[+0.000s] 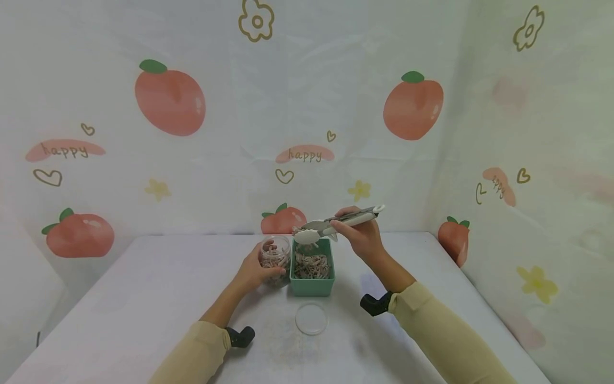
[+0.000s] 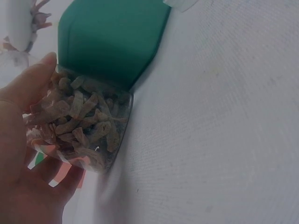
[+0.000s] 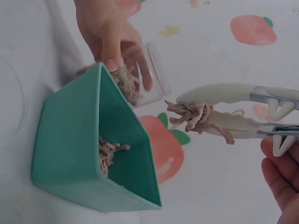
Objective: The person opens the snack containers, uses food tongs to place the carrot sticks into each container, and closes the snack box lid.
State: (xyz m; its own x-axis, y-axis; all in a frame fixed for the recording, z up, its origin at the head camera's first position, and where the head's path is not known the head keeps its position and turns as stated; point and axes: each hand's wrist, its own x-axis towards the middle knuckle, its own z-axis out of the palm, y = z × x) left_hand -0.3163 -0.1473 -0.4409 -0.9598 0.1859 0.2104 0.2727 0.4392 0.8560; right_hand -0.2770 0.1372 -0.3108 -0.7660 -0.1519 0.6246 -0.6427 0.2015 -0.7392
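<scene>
1. Head view: Your left hand (image 1: pixel 254 272) grips a clear jar (image 1: pixel 277 260), thumb on the near side, fingers wrapped round the far side, at a white table (image 1: pixel 158 304).
2. The jar, its mouth uncovered, stands just beside the left wall of a green box (image 1: pixel 312 288); brownish strips fill much of it, seen through the wall.
3. Your right hand (image 1: pixel 363 238) holds a pair of white-and-grey tongs (image 1: pixel 355 218), fingers curled round the handles, the tips pointing left above the box's far rim.
4. Right wrist view: The tongs pinch a small bunch of strips (image 3: pixel 196 114), several ends dangling loose, clear of the box's walls.
5. More strips lie in a heap inside the box, below the rim.
6. Left wrist view: Your thumb presses the jar's side near the mouth, your other fingers spread round beneath it in the picture; the green wall is right alongside.
7. A round clear lid (image 1: pixel 312 319) lies flat on the table, on your side of the box.
8. Behind, a white sheet (image 1: pixel 312 80) carries printed red fruit, yellow flowers and the word "happy"; beige sleeves (image 1: pixel 448 330) cover your forearms.
</scene>
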